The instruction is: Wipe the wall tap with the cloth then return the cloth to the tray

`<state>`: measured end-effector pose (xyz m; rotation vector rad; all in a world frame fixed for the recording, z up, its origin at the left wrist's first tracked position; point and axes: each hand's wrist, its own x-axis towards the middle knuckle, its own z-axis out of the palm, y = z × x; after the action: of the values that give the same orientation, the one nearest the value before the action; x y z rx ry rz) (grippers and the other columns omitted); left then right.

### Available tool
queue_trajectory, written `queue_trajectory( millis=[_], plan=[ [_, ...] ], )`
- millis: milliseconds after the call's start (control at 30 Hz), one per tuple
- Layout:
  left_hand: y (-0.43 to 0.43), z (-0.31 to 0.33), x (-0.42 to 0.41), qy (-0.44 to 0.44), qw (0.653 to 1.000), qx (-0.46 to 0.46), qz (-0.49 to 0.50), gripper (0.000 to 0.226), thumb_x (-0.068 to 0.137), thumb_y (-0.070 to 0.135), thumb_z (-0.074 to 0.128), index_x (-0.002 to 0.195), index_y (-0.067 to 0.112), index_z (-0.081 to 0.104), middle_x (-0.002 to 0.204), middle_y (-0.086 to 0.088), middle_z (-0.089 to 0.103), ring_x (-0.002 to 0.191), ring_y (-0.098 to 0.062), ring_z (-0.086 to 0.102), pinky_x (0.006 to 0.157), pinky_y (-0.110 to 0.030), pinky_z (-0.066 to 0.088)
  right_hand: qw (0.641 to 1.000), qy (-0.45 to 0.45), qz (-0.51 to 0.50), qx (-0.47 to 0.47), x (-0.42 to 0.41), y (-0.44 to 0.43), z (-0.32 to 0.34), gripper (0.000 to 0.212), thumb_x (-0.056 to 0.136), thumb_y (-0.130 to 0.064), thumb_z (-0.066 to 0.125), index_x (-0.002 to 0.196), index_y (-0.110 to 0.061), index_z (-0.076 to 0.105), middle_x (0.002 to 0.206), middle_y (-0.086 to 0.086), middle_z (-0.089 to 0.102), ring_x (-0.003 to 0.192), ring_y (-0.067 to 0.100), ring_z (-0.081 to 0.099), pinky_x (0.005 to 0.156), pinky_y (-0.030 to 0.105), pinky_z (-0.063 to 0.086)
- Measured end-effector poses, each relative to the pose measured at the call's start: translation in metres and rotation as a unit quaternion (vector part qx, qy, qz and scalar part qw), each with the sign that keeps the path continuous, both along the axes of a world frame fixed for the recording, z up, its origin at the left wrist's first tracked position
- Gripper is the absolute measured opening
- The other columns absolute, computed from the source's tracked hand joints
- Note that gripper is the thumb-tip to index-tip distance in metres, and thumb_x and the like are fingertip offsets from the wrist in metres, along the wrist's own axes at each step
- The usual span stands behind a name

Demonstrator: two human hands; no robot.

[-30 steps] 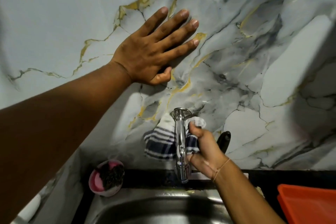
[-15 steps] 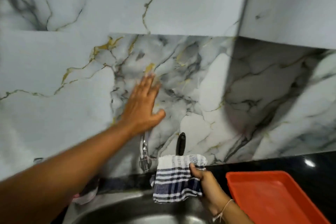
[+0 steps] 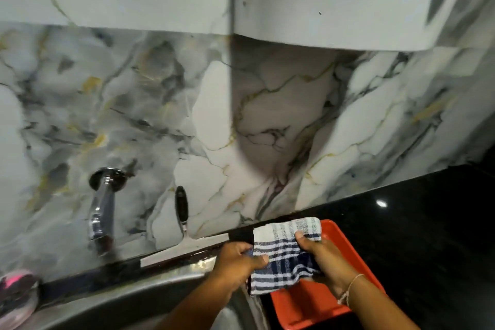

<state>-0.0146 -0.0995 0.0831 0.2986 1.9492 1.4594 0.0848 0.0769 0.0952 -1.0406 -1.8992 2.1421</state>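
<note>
A blue-and-white checked cloth (image 3: 284, 254) is stretched between both hands over the left edge of an orange tray (image 3: 332, 233) on the black counter. My left hand (image 3: 238, 262) pinches the cloth's left side. The right side is gripped by my right hand (image 3: 324, 257), which wears a thin wrist thread. The chrome wall tap (image 3: 103, 206) sticks out of the marble wall at the left, well apart from both hands and blurred by motion.
A steel sink (image 3: 150, 300) lies below the tap. A pink scrubber holder (image 3: 16, 295) sits at the sink's far left. A black-handled tool (image 3: 182, 211) leans against the wall. Black countertop (image 3: 428, 222) runs to the right under a white overhead cabinet.
My left hand came off the wall and took hold of the cloth. The cloth moved right, away from the tap, to over the tray. The view swung right.
</note>
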Motion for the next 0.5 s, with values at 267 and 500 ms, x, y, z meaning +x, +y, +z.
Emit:
queue_trajectory(
  millis=[267, 500],
  plan=[
    [0.118, -0.071, 0.007, 0.208, 0.957, -0.176, -0.104, 0.020, 0.076, 0.022, 0.082, 0.075, 0.022, 0.061, 0.073, 0.000, 0.054, 0.071, -0.015, 0.052, 0.063, -0.028, 0.039, 0.982, -0.107, -0.043, 0.148, 0.016, 0.109, -0.095, 0.022, 0.088, -0.007, 0.069, 0.101, 0.012, 0.071, 0.093, 0.024, 0.076, 0.080, 0.034, 0.073, 0.074, 0.042, 0.061],
    [0.163, -0.135, 0.005, 0.374, 0.843, -0.330, -0.202, 0.029, 0.090, 0.011, 0.058, 0.119, 0.014, 0.059, 0.123, -0.009, 0.068, 0.117, -0.032, 0.063, 0.099, -0.041, 0.052, 0.853, -0.317, 0.030, 0.414, 0.005, 0.128, -0.155, 0.042, 0.077, -0.040, 0.075, 0.108, -0.013, 0.067, 0.115, 0.013, 0.074, 0.106, 0.033, 0.068, 0.081, 0.036, 0.052]
  ],
)
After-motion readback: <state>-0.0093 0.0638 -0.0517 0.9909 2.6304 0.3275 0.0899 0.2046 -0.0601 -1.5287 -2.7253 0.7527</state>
